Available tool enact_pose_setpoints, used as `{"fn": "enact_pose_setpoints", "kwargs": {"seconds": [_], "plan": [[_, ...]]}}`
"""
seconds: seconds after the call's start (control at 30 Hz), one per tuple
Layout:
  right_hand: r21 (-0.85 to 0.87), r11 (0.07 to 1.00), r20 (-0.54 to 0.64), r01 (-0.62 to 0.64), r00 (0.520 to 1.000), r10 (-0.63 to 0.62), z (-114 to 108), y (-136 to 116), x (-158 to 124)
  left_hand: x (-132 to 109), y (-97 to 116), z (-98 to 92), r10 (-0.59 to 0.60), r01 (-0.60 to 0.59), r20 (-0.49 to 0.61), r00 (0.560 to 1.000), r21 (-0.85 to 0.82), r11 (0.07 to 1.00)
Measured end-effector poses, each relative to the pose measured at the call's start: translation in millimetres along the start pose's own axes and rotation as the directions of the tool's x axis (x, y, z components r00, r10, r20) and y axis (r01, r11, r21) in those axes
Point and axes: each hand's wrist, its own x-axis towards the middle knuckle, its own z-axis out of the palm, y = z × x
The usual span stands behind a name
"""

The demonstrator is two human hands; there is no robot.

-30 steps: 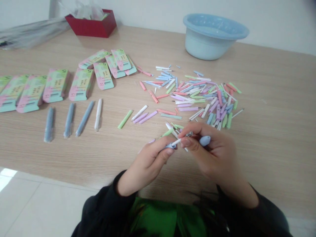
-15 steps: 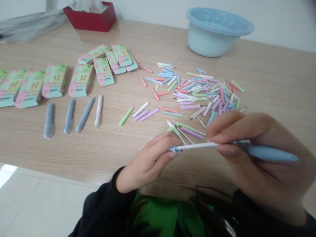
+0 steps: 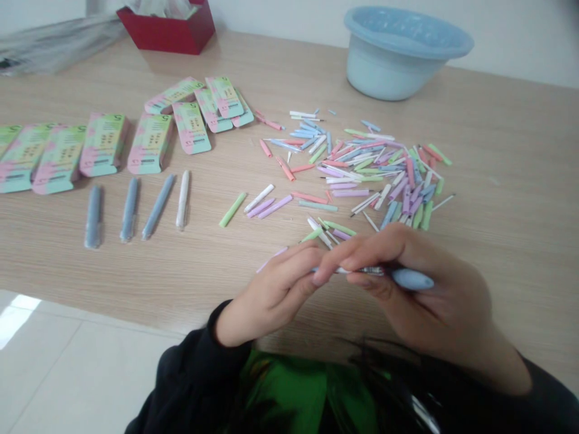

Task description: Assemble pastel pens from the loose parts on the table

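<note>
Over the near tabletop [image 3: 136, 283], a mostly hidden blue tube [image 3: 315, 269] is pinched by the left hand [image 3: 275, 295]; white refill [image 3: 340, 271] and blue barrel [image 3: 412, 279] are gripped by the right hand [image 3: 438, 310].

1 head view — forward, downward

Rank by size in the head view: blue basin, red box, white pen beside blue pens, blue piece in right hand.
Blue basin
Red box
Unsure: white pen and blue piece look similar; the piece, part-hidden, sits nearer the camera.
</note>
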Motion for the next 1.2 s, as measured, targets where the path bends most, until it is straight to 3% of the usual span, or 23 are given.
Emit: {"fn": "enact_pose_setpoints", "kwargs": {"seconds": [0.23,0.43,0.53,0.67,0.73,0.8,0.87,0.93,1.03,1.2], "plan": [[-0.051,0.998,0.021,0.023,1.0,-0.022,-2,0,0,-1,-2,0.1,-0.023,0.024,0.018,1.0,-0.021,0.999],[0.003,1.0,-0.007,-0.029,1.0,0.029,5,9,6,-1,3,1.4,-0.143,0.145,0.029,0.989,-0.094,0.985],[0.008,0.997,-0.063,-0.076,0.995,0.076,12,17,8,-1,5,3.3,-0.199,0.196,-0.003,0.98,-0.161,0.967],[0.043,0.984,-0.001,-0.175,0.985,0.175,17,24,8,-3,3,2.4,-0.294,0.27,-0.08,0.953,-0.219,0.937],[0.147,0.967,-0.054,-0.207,0.975,0.217,13,26,9,-4,2,0.1,-0.338,0.304,-0.111,0.935,-0.245,0.921],[0.306,0.937,-0.194,-0.169,0.952,0.235,6,29,12,-4,2,-2.0,-0.359,0.323,-0.115,0.926,-0.247,0.913],[0.408,0.908,-0.347,-0.098,0.903,0.253,-1,32,16,-3,3,-3.1,-0.365,0.341,-0.078,0.928,-0.221,0.914],[0.425,0.898,-0.418,-0.111,0.856,0.304,-3,35,19,-2,3,-2.8,-0.369,0.357,-0.033,0.929,-0.191,0.914],[0.401,0.889,-0.394,-0.221,0.835,0.385,4,37,19,0,2,-1.3,-0.375,0.371,0.012,0.927,-0.169,0.913],[0.357,0.902,-0.323,-0.243,0.874,0.363,16,37,14,0,1,-0.1,-0.401,0.399,0.024,0.916,-0.159,0.903]]}}
